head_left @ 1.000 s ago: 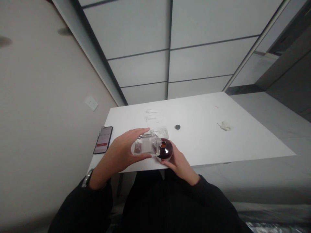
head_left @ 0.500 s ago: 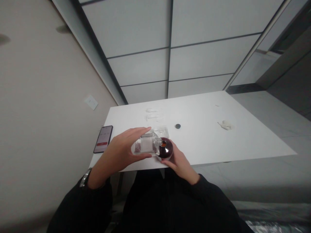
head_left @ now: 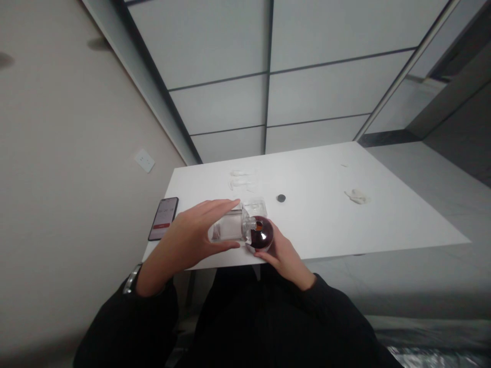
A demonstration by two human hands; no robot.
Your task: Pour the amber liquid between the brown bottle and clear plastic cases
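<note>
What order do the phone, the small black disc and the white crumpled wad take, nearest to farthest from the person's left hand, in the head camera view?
From the left hand, which holds a clear glass bottle:
1. The phone, just left of the hand.
2. The black disc, to the right and farther up the view.
3. The white crumpled wad, farthest right.

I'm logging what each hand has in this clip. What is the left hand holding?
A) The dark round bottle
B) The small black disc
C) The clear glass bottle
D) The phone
C. The left hand wraps around the clear glass bottle, while the right hand cups the dark round bottle.
</note>
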